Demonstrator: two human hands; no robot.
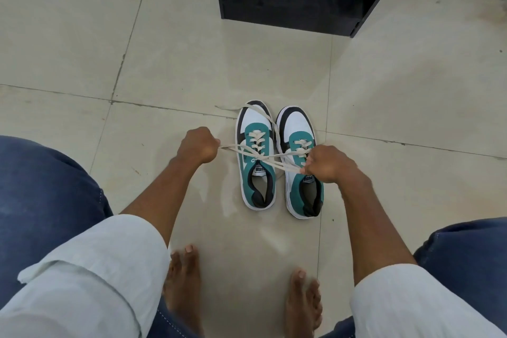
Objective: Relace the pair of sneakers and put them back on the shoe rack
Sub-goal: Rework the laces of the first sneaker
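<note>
Two teal, white and black sneakers stand side by side on the tiled floor, toes pointing away from me: the left sneaker [255, 156] and the right sneaker [300, 162]. A cream lace [263, 158] runs through the left sneaker's eyelets, and its two ends are pulled taut sideways and crossed over the tongue. My left hand [199, 145] is fisted on one lace end, left of the shoe. My right hand [326, 163] grips the other end, above the right sneaker's tongue. Loose lace trails past the left shoe's toe.
A black open shoe rack [301, 12] stands on the floor ahead, a little beyond the sneakers. My bare feet [241, 291] and denim-covered knees fill the bottom of the view. A pale wall base shows at the top right.
</note>
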